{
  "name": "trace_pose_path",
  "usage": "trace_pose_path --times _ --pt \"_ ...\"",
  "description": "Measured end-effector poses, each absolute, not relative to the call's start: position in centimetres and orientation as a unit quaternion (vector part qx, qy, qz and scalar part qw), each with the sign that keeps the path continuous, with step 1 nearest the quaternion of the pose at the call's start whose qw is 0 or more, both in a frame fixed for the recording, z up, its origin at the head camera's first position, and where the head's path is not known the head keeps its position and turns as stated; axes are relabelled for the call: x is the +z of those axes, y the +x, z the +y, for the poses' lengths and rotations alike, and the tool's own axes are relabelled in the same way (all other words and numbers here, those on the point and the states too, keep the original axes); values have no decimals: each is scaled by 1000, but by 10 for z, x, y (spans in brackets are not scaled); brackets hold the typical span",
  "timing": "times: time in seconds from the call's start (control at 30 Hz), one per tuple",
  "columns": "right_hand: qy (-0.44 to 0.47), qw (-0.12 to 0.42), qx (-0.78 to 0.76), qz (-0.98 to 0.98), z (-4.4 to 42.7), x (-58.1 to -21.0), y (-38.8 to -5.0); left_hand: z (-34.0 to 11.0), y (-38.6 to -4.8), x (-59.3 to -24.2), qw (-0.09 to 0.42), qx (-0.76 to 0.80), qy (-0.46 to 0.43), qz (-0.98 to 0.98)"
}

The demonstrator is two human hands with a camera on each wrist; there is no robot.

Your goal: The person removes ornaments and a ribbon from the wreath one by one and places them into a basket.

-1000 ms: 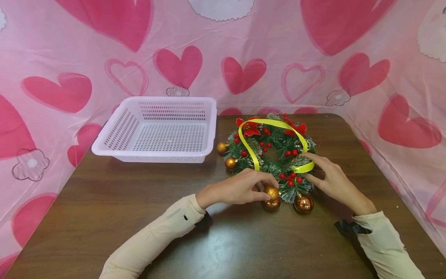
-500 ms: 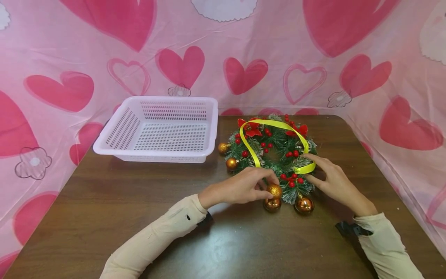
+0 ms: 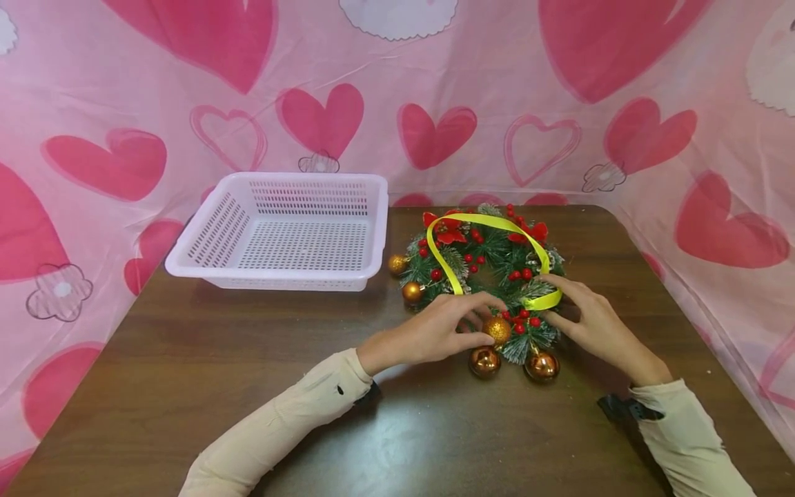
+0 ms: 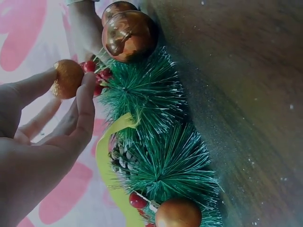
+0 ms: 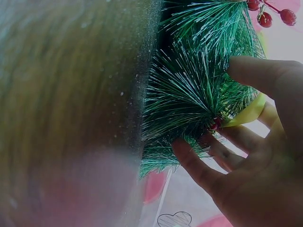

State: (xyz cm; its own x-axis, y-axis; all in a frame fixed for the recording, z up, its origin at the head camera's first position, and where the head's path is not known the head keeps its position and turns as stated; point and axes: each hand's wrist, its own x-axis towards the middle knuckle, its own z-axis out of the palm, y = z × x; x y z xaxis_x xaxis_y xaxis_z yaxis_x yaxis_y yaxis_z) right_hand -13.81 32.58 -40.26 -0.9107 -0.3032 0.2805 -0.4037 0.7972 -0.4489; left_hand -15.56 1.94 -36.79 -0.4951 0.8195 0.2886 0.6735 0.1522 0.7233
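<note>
A green Christmas wreath [image 3: 478, 266] with red berries, red flowers and pine cones lies on the table. My left hand [image 3: 437, 328] pinches a glittery gold ball ornament [image 3: 497, 331] between thumb and fingers, over the wreath's near side. In the left wrist view this glittery ball [image 4: 67, 79] is close to a cluster of red berries [image 4: 97, 75]. My right hand [image 3: 593, 328] holds the wreath's right side, its thumb and fingers around the needles [image 5: 194, 90], some fingertips hidden there. A yellow ribbon [image 3: 491, 219] loops over the wreath, its end beside the right hand.
Two shiny copper balls [image 3: 484, 362] hang at the wreath's near edge. Two smaller gold balls [image 3: 412, 292] stick out on its left. A white perforated plastic basket [image 3: 310, 281] stands at the back left of the brown table [image 3: 236, 345]. A pink heart-print cloth [image 3: 447, 69] hangs behind.
My left hand has moved slightly right and away from me with the glittery ball, from above the copper ball toward the berries. The right hand stays in place.
</note>
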Motion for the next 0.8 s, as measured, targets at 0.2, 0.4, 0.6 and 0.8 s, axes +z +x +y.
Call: trace_pose_path --times 0.2,0.4,0.6,0.8 --pt "185 94 256 -944 329 -400 -137 24 -161 -367 52 422 512 746" --pt "191 95 258 -942 328 -403 -138 30 -170 -362 61 424 490 759" --pt "183 86 263 -943 326 -405 -138 33 -175 -357 69 440 470 762" --pt "180 82 266 -943 326 -404 -138 31 -180 -355 65 469 458 752"
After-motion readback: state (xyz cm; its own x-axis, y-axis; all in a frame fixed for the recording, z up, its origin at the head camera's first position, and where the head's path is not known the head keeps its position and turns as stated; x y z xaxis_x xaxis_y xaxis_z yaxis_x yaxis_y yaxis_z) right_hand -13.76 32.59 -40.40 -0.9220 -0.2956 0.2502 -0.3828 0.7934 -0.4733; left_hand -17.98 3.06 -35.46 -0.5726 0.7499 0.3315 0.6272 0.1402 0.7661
